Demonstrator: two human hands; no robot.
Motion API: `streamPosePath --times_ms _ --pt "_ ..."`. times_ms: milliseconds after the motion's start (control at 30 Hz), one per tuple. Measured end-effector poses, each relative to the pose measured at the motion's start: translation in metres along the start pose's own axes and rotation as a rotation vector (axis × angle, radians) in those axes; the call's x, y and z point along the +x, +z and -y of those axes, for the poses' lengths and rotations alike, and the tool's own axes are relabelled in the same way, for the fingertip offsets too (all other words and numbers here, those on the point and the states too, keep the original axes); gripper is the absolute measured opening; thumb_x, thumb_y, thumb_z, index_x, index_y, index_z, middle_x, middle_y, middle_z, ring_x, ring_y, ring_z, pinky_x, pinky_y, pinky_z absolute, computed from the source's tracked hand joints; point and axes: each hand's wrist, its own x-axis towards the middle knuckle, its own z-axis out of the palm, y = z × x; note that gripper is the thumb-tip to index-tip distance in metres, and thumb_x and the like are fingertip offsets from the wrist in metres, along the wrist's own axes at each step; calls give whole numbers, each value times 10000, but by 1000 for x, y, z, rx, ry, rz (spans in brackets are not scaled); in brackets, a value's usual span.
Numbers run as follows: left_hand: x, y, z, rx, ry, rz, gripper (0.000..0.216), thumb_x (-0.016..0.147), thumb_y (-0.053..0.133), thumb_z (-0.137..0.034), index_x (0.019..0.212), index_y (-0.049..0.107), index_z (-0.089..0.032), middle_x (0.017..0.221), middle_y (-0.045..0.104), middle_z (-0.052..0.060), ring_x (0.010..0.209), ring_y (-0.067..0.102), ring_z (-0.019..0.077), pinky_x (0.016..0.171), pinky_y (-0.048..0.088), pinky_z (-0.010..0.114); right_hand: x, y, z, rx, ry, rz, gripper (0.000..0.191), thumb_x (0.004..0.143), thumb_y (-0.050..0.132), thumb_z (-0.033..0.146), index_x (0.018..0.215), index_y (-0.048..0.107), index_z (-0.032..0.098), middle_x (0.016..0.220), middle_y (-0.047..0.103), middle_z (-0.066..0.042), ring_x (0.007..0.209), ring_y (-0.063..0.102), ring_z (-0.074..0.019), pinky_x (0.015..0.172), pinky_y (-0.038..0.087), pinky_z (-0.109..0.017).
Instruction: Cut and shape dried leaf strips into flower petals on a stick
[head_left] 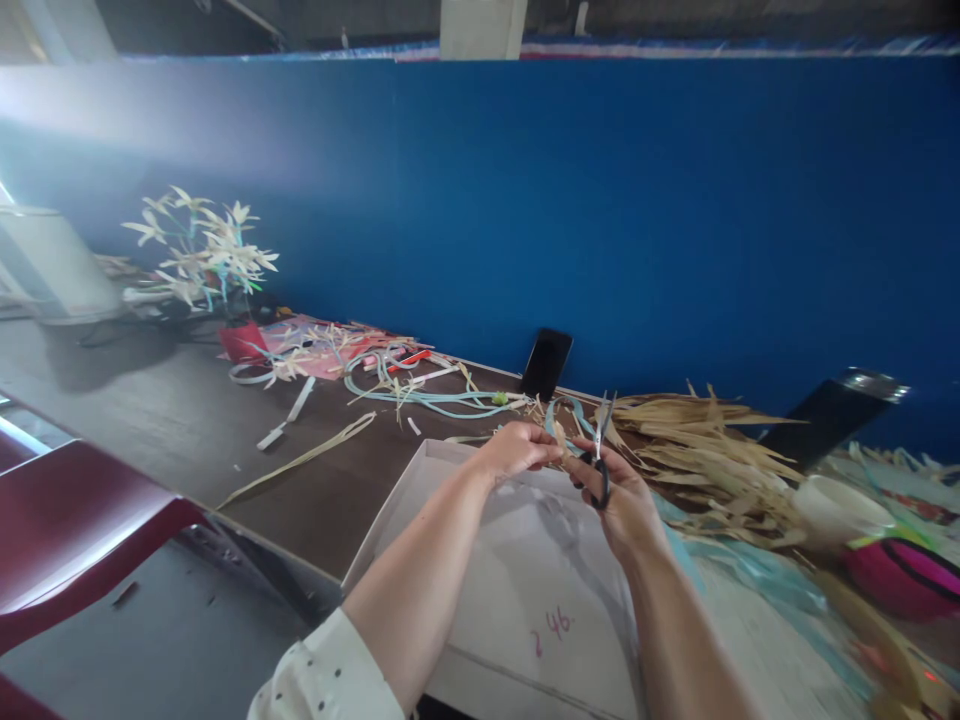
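Observation:
My left hand (523, 449) pinches a small pale strip of dried leaf (561, 438) between thumb and fingers. Close beside it, my right hand (616, 490) has its fingers round a pair of scissors (600, 455) with black handles; the blades point up and stand slightly apart. The right thumb and fingertips reach to the base of the pale strip. Both hands are over the far edge of a white box lid (517, 580) that bears pink handwriting. To the right of the hands lies a heap of dried tan leaves (697, 450).
A phone (547, 364) leans on the blue wall. Pale blue cords (442, 402) and pink paper lie left of it. Handmade white flowers (217, 245) stand further left. A dark tumbler (832, 415), a white bowl (844, 508) and a pink pouch (900, 578) sit right. A red chair (90, 520) is lower left.

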Motion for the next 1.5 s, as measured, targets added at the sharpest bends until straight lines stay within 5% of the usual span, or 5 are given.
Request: streamPosePath --times_ms 533,1200,1500 --pt "-2 6 -1 -86 90 -34 373 612 670 -434 806 669 -116 725 604 41 587 463 71 588 359 212 -1 2 3 -51 -5 -12 387 614 725 272 975 625 172 594 532 20 517 403 -96 467 275 -230" --pt "3 15 6 -22 80 -228 326 596 682 -393 773 646 -121 640 585 19 551 468 75 554 380 210 -3 6 4 -62 -33 -38 457 570 748 369 968 616 188 556 502 46 458 357 -82 447 264 -236" --pt "0 20 -1 -131 29 -198 312 579 727 -316 786 648 -97 694 620 45 588 522 76 601 421 215 -3 5 5 -10 -7 -74 455 558 761 329 959 605 181 564 515 43 505 416 -95 470 288 -227"
